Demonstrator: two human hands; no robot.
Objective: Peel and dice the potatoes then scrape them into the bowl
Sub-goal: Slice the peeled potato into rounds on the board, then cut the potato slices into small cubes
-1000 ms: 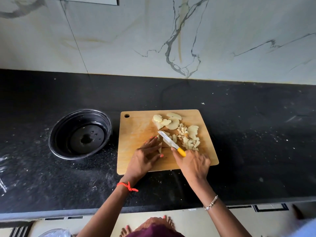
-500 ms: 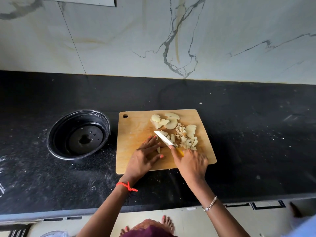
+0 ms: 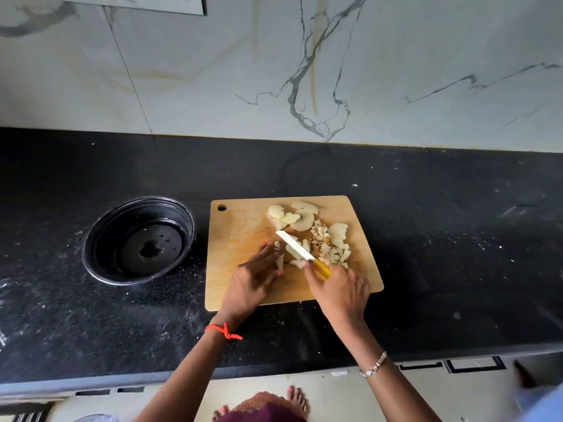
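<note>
A wooden cutting board (image 3: 240, 226) lies on the black counter. Peeled potato slices (image 3: 300, 217) sit at its far middle, and a heap of diced potato (image 3: 333, 245) lies to the right of them. My right hand (image 3: 339, 289) grips a knife (image 3: 295, 244) with a white blade and yellow handle, the blade angled up-left over the pieces. My left hand (image 3: 253, 278) rests on the board with its fingers pinning a few potato strips (image 3: 279, 257) just left of the blade. A black bowl (image 3: 140, 239) stands empty to the left of the board.
The black counter (image 3: 457, 254) runs wide to the right of the board, dusted with pale specks. A marble wall (image 3: 304, 71) rises behind it. The counter's front edge sits near my wrists, with floor and bare feet below.
The knife blade has lifted slightly and shifted left toward my left fingers. My left hand has stayed on the strips. The view has drifted a little.
</note>
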